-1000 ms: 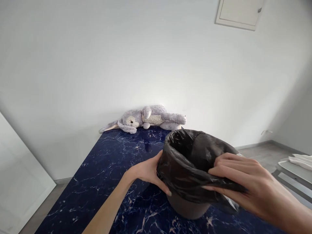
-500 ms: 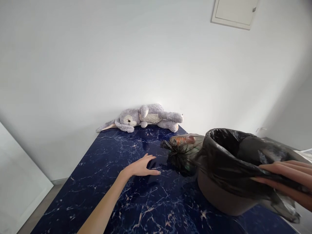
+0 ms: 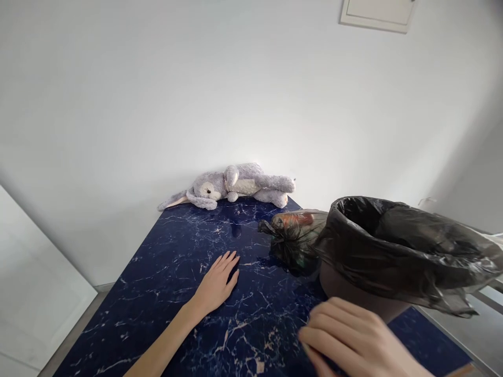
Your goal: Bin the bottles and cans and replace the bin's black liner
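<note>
My left hand [image 3: 218, 281] lies palm down on the blue marbled tabletop [image 3: 165, 262], its fingers stretched out and holding nothing. In front of the bin my right hand [image 3: 346, 335] hovers over the table with curled fingers, slightly blurred, and no object shows in it. Beyond it stands a brownish-grey trash bin [image 3: 359, 296], lined with a black trash bag [image 3: 377, 264] folded over its rim. A knotted dark see-through bag [image 3: 296, 238] with orange and green contents rests on the table against the bin's left side.
A grey plush bunny [image 3: 243, 186] lies on its side at the table's far end, by the white wall [image 3: 176, 104]. A white panel [image 3: 31, 288] stands at the left. The table's right edge runs beneath the bin to the front corner.
My right hand has let go of the trash bag's rim and moved left and down, its fingers curling. My left hand has shifted slightly left and flattened onto the table.
</note>
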Available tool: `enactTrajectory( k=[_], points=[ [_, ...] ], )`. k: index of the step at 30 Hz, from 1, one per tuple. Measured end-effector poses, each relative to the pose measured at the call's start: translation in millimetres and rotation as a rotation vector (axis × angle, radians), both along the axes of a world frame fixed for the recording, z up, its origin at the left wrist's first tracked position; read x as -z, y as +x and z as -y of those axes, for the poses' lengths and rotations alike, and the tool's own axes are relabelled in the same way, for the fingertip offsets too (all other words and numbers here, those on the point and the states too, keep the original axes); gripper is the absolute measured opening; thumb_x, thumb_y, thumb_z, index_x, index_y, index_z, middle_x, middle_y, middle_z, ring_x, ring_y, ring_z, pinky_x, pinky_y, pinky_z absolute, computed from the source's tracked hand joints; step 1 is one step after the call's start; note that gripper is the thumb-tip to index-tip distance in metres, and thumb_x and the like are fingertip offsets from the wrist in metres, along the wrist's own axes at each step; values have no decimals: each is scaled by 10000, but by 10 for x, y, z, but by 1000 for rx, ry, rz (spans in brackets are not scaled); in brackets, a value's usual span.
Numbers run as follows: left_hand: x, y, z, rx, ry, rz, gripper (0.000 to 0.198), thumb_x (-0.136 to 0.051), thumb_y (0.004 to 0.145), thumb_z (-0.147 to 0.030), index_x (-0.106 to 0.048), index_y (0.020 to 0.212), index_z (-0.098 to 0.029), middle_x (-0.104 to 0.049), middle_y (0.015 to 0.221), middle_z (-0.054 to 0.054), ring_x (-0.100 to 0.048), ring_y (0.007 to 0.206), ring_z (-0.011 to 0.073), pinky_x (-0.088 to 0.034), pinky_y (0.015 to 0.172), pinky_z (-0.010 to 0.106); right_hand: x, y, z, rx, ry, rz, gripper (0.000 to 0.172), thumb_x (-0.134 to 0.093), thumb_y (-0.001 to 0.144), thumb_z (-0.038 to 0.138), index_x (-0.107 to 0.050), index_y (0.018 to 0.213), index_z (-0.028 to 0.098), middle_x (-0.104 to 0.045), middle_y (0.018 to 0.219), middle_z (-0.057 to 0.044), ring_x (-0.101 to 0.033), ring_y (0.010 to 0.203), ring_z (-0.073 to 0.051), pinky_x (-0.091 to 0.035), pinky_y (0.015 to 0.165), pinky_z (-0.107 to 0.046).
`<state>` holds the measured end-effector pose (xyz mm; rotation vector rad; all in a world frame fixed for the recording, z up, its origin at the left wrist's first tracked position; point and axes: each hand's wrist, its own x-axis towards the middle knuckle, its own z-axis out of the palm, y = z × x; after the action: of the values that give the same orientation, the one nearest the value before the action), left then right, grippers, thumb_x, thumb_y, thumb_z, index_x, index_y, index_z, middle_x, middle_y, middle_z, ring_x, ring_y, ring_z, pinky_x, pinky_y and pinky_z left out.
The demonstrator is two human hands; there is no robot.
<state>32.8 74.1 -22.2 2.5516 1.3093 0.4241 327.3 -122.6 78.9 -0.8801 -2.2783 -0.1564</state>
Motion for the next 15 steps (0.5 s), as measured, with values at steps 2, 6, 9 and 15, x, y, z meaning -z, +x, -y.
enactTrajectory(
  k=[2,6,9,15],
  points=[
    [3,-39,128,-1,8,-12,587,-331,1110,-538,-451,1619,-272,-356,1719,32,-277,1616,280,-180,1350,504,242,-195,-283,-11,-156,45,183,-508,1036,164,-676,976,202,-686,798,-39,-627,688,-200,-454,629,-330],
    [-12,-97,295,-6,11,-55,582,-324,1117,-525,-424,1635,-278,-327,1728,19,-262,1620,277,-201,1347,510,706,-405,-947,45,-463,-182,171,-520,1039,219,-677,973,218,-712,891,-26,-648,762,-180,-440,708,-291],
    [-15,-109,326,-23,5,-63,573,-330,1119,-527,-415,1637,-297,-331,1726,7,-265,1617,283,-229,1339,523,946,-503,-1388,117,-547,-298,217,-513,1051,269,-674,915,216,-726,823,-13,-656,710,-174,-435,679,-271],
    [-31,-106,303,-55,-29,-52,548,-346,1120,-514,-418,1632,-329,-352,1718,-17,-286,1611,273,-261,1327,539,1167,-547,-1797,118,-688,-454,367,-443,1094,423,-661,876,223,-730,720,7,-636,587,-161,-439,616,-245]
  ],
)
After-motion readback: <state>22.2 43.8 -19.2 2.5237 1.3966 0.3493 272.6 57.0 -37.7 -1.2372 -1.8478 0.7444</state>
